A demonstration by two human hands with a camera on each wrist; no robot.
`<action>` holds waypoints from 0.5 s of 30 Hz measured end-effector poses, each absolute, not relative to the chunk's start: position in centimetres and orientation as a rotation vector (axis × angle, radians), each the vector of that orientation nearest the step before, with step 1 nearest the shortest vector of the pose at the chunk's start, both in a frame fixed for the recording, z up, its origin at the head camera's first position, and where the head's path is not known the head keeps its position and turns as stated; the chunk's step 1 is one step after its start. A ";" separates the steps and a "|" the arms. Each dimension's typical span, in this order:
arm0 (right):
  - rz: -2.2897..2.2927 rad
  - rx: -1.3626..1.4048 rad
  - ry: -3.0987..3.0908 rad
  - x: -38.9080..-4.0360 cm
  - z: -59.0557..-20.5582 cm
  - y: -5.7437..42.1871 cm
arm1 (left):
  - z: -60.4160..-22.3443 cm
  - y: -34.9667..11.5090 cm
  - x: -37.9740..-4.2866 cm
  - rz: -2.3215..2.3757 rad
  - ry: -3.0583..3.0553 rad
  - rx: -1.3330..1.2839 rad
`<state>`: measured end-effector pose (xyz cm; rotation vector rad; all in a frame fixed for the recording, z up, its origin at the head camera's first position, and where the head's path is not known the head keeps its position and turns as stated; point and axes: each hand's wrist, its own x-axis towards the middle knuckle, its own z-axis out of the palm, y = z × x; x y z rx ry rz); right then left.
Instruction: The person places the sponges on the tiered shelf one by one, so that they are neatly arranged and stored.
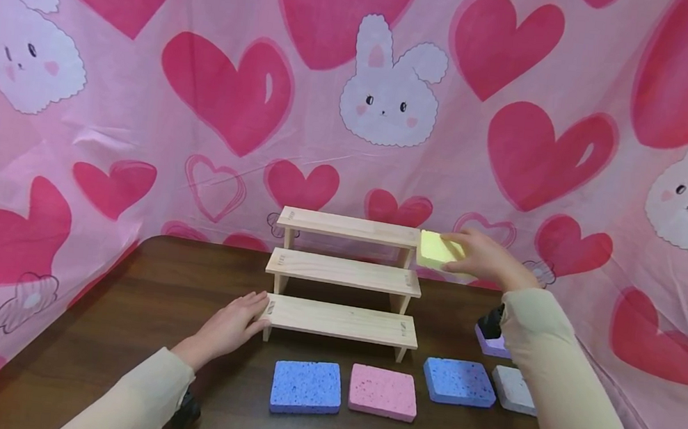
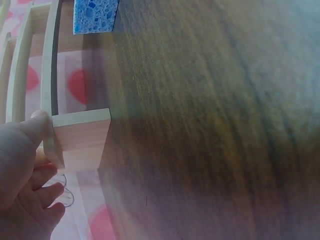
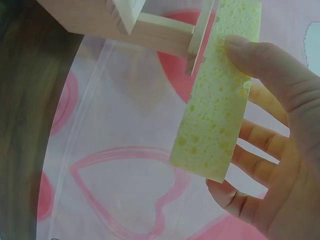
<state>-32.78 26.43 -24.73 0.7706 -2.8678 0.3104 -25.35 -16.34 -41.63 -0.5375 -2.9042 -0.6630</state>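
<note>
A three-step wooden display rack (image 1: 339,319) stands on the table. At the left end of its lowest step my left hand (image 1: 231,325) holds the board's corner, the thumb at its front edge in the left wrist view. My right hand (image 1: 484,257) grips a yellow sponge (image 1: 437,251) between thumb and fingers. That sponge is raised at the right end of the top step; in the right wrist view its narrow side (image 3: 215,100) faces the camera. Whether it touches the board is unclear.
In front of the rack lie a blue sponge (image 1: 306,387), a pink sponge (image 1: 383,392), a second blue sponge (image 1: 459,382) and a grey sponge (image 1: 514,390). A purple sponge (image 1: 490,345) is partly hidden by the right arm. Pink heart-patterned cloth (image 1: 228,181) hangs behind the dark wooden table (image 1: 186,282).
</note>
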 end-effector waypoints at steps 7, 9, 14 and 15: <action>0.305 0.770 -2.869 -33.3 -24.7 25.3 | -41.8 -16.3 -25.5 -0.653 -2.905 -0.555; 0.310 0.766 -2.879 -33.5 -24.7 24.9 | -41.8 -16.3 -25.5 -0.647 -2.898 -0.561; 0.327 0.780 -2.882 -34.0 -24.5 23.8 | -41.8 -16.3 -25.5 -0.649 -2.888 -0.558; 0.333 0.784 -2.881 -34.0 -24.5 23.5 | -41.8 -16.3 -25.5 -0.649 -2.888 -0.555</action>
